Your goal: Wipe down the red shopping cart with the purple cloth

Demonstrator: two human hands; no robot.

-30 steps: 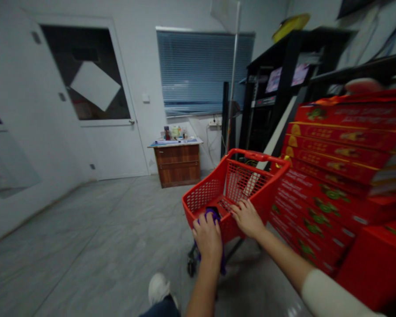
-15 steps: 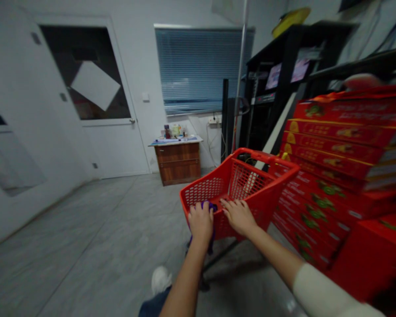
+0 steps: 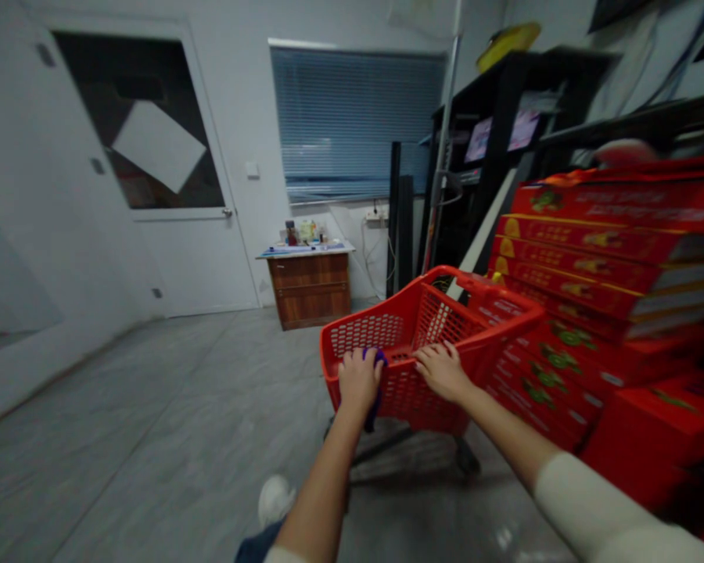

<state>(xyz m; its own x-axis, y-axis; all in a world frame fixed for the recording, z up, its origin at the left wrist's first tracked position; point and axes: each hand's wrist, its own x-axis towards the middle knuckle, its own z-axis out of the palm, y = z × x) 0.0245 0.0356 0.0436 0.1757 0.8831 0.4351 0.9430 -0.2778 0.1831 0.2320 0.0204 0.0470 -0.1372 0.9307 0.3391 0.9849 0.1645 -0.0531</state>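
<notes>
A red plastic shopping cart (image 3: 422,399) with perforated sides stands right in front of me. My left hand (image 3: 359,379) is closed over its near rim, together with a purple cloth (image 3: 373,407) that hangs down the outside. To the right, my right hand (image 3: 443,371) rests on the same rim with its fingers curled over the edge. The fingertips of both hands are partly hidden behind the rim. Inside the cart a red grid flap is visible.
Stacked red boxes (image 3: 569,274) rise close on the right beside a black rack (image 3: 504,102). A wooden cabinet (image 3: 310,293) with bottles on top stands by the far wall. A white door (image 3: 193,266) is at the left.
The cart has turned slightly, its far end swinging right, and a wheel now shows below it. My right hand has shifted right along the rim.
</notes>
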